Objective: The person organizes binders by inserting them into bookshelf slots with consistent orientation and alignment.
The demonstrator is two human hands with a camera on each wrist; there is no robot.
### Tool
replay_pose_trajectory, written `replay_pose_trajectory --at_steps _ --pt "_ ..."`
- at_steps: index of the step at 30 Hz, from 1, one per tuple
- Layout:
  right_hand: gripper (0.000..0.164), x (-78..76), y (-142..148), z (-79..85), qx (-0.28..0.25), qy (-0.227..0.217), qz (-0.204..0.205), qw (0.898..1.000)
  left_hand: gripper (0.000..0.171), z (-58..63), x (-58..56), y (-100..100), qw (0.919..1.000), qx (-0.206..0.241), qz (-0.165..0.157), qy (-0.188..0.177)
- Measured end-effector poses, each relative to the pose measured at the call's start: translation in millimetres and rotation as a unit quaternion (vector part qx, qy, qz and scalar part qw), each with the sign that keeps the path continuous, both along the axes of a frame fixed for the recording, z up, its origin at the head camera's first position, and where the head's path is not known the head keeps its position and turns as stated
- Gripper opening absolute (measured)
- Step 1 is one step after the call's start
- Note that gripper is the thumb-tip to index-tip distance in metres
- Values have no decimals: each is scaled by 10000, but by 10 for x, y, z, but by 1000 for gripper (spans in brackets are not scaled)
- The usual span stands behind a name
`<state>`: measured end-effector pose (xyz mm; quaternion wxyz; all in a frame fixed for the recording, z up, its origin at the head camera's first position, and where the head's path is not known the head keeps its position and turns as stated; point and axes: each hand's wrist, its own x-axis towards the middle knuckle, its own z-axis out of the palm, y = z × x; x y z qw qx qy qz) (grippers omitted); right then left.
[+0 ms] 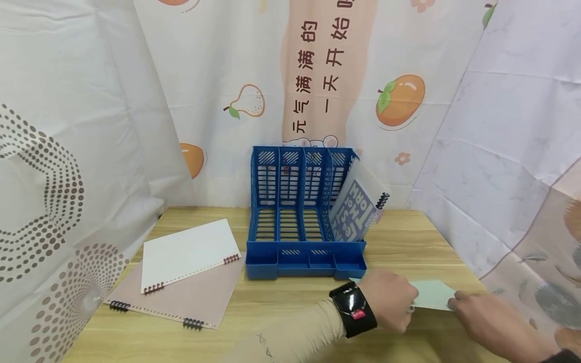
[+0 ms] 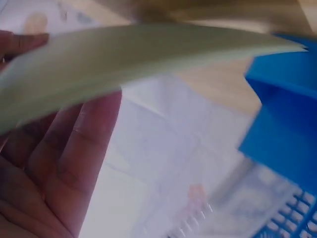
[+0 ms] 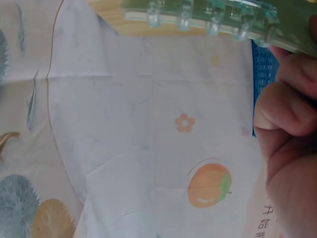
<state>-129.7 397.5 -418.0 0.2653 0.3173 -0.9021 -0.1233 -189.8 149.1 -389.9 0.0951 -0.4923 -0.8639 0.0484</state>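
Observation:
A pale green notebook [image 1: 433, 295] with transparent binding rings [image 3: 213, 22] spans the gap between both hands, at the table's front right. My left hand [image 1: 388, 300] grips its left part; in the left wrist view the fingers of the left hand [image 2: 64, 163] lie along the underside of the notebook [image 2: 148, 52]. At the other end my right hand [image 1: 490, 322] pinches the edge, and its fingers look curled in the right wrist view, where the right hand [image 3: 292, 109] comes in from the right. Just behind the left hand stands a blue file rack [image 1: 306, 259].
A notebook with blue lettering [image 1: 356, 206] leans in the rack's rightmost slot. On the table's left, a white notebook [image 1: 188, 254] lies over a pinkish one [image 1: 181, 307], both ring-bound. Patterned cloth [image 1: 218, 60] hangs behind and along both sides of the wooden table [image 1: 272, 312].

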Motion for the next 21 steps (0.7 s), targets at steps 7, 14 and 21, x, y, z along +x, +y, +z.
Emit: replay_pose_trajectory --at_steps 7,14,21 --pt "56 -56 35 195 -780 65 344 9963 29 125 -381 -507 9936 1130 18 92" --pt "43 -90 22 408 -1401 -259 657 9876 49 109 -752 -1050 9692 2381 608 -164" --pt "54 -104 -49 567 -1994 -482 598 9769 42 110 -1069 -1557 9327 3181 1702 15"
